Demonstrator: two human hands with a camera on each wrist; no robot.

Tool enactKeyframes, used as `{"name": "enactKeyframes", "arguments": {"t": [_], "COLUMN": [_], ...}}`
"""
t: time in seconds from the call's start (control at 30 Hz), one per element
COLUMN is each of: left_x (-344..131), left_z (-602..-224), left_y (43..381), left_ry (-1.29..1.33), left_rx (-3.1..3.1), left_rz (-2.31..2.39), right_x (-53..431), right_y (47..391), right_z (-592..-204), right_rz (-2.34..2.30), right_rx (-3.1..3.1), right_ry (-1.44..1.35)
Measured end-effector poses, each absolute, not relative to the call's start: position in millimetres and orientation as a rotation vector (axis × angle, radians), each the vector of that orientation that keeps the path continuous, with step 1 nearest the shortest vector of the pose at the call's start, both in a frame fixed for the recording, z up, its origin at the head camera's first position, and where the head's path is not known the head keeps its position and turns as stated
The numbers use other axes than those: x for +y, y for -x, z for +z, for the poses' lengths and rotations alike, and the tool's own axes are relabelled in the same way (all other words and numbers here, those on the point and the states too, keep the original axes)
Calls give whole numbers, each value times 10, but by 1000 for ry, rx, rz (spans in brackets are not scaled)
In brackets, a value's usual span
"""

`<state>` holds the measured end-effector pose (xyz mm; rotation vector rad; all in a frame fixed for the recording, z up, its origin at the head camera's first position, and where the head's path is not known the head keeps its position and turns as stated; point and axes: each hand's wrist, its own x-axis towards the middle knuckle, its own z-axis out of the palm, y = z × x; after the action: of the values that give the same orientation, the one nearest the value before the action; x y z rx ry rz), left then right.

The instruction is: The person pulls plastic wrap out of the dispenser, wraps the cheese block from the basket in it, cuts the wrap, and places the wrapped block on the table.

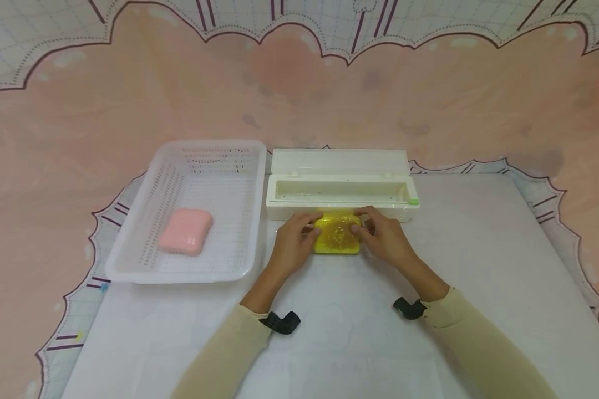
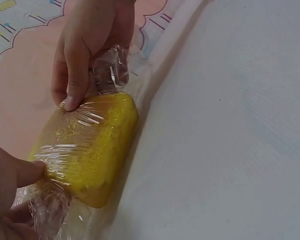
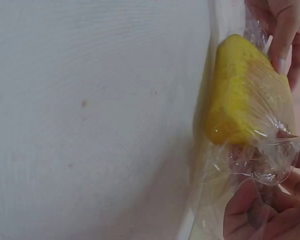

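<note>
A yellow block (image 1: pixel 336 234) with rounded corners lies on the white-covered table, clear plastic film (image 2: pixel 85 117) stretched over its top and bunched loosely at both ends. My left hand (image 1: pixel 293 239) grips the left end, its thumb on the block's top and its fingers amid the crumpled film. At the opposite end my right hand (image 1: pixel 385 237) grips in the same way, fingers curled around the loose film (image 3: pixel 262 162). Some fingertips are hidden behind film and block. Just behind the block, a long white box (image 1: pixel 279 213) stands with its lid (image 1: pixel 339 162) raised.
To the left, a white perforated basket (image 1: pixel 252 244) holds a pink rounded block (image 1: pixel 186 231). A small green piece (image 1: pixel 413 201) sits at the long box's right front edge. Patterned cloth (image 1: pixel 219 100) surrounds the white table surface (image 1: pixel 494 244).
</note>
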<state>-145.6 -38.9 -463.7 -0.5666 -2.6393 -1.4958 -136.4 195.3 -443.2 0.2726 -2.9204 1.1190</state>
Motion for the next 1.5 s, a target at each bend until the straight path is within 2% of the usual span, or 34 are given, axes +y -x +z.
{"name": "enactKeyframes", "arguments": {"t": [0.27,0.53,0.83,1.13,1.5], "left_x": [-413,-539,-481,-411,-415], "left_z": [-4631,-4439,-4517,-4586,-4550], "left_y": [1420,1395,1439,1408,1412], "left_ry": [469,554,582,708,846], "left_rx": [-2915,-3203,-3056,-3178,-3103], "left_rz": [-1424,-1232,-1041,-912,-990], "right_x": [1945,1981,2017,1861,1807], "right_y": [1311,1221,1295,1487,1546], "right_z": [-4493,-4480,-4408,-4442,-4405], "right_rz": [1125,1093,985,815,714], "right_rx": [-3090,-3244,-3197,-3213,-3220], "right_ry": [-299,-338,-392,-683,-787]}}
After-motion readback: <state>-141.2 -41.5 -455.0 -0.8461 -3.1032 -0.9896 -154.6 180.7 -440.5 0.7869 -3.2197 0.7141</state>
